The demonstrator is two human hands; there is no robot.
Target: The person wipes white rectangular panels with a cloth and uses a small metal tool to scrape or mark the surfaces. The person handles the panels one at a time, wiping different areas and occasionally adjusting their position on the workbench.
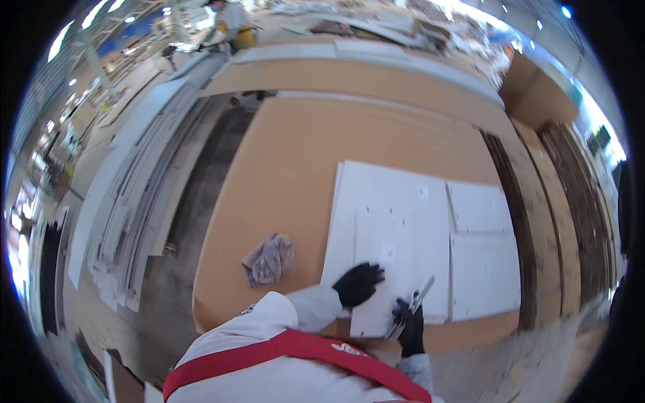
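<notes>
My left hand [359,285], in a black glove, lies palm down over a white panel [403,221] with fingers stretched out and nothing held. Black-gloved as well, my right hand [411,328] grips a slim metallic tool [424,291], apparently a utility knife, pointing up and right. The white panels are stacked on a large cardboard sheet [282,166]. Small dark holes and paper labels show on the top face. Two smaller white panels, an upper one [481,207] and a lower one [485,277], lie to the right of the stack.
A crumpled cloth [269,259] rests on the cardboard to my left. Beyond a floor gap stand stacked long boards [146,201]. Flat cartons [541,242] line the right side. Across the far end runs a cardboard strip [352,80]. Another person [233,27] is at the far left.
</notes>
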